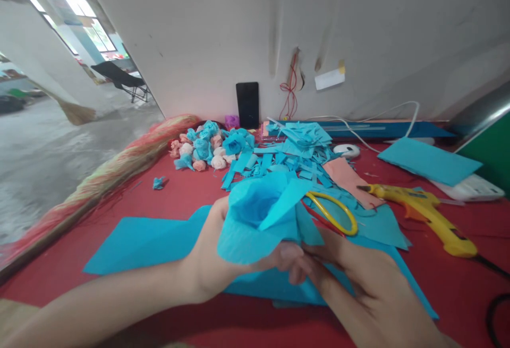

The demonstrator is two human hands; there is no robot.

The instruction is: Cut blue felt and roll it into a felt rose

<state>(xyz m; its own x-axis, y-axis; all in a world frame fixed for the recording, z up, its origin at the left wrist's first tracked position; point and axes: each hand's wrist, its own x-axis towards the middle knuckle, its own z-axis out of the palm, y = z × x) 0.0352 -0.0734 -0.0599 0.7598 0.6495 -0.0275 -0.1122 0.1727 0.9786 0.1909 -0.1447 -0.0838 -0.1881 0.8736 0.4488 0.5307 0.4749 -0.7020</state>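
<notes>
A blue paper flower (255, 215) with a hollow, rolled centre and loose outer petals is held up over the table. My left hand (215, 263) is closed around its left side and underside, partly hidden behind the petals. On the right, my right hand (354, 279) pinches the flower's lower right part, its fingertips touching those of the left. Large blue paper sheets (147, 242) lie beneath both hands. Just behind the right hand are yellow-handled scissors (332, 215), partly covered by blue paper.
A yellow glue gun (430, 215) with its cord lies at the right. Behind are finished paper flowers (203, 146), blue scraps (279, 162), a pink paper piece (350, 180) and a black phone (247, 104) against the wall. Pink and yellow fringe (119, 167) runs along the left edge.
</notes>
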